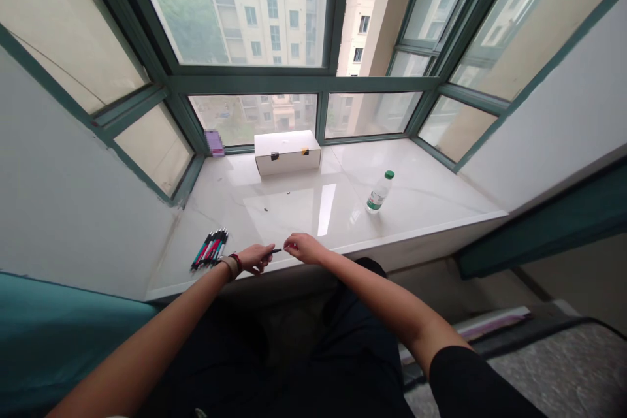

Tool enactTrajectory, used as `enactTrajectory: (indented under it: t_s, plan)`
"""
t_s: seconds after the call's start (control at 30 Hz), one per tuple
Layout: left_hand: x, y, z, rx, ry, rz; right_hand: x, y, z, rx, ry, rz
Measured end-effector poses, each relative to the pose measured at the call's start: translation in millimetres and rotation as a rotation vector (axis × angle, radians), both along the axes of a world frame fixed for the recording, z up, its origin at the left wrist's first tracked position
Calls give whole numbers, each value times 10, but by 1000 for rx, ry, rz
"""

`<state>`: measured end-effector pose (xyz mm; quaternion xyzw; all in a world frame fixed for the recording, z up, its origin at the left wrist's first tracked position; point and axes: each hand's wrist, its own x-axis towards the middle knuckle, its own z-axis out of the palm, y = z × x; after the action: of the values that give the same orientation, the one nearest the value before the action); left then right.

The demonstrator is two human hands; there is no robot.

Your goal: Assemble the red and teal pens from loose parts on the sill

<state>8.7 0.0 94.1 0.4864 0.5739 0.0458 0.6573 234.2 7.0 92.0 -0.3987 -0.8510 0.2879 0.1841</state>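
Note:
My left hand (255, 257) is closed around a thin dark pen (276, 251) whose tip points right. Just beyond that tip, the fingers of my right hand (302, 248) are pinched together; what they hold, if anything, is too small to make out. Both hands are over the front edge of the white windowsill (343, 173). Left of my left wrist lies a row of several pens (209, 249) in black, red, teal and white, side by side. Two tiny dark bits, one of them a small dark piece (266, 209), rest on the sill beyond my hands.
A white box (288, 153) with dark and orange tabs stands at the back against the window. To the right is an upright clear bottle (377, 193) with a green cap. A purple packet (214, 143) leans in the left back corner. Teal curtains (59, 333) hang at both sides.

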Motion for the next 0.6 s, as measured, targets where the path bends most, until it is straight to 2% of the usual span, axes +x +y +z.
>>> enactTrajectory:
  t_s: [0.13,0.33,0.6]
  plan:
    - [43,8,-67,101,54,8,21,18,-67,33,-46,38]
    - [-20,60,-214,278,101,23,68,47,-159,21,-76,19]
    - [-186,124,-471,354,82,220,235,216,-292,-47,-64,-85]
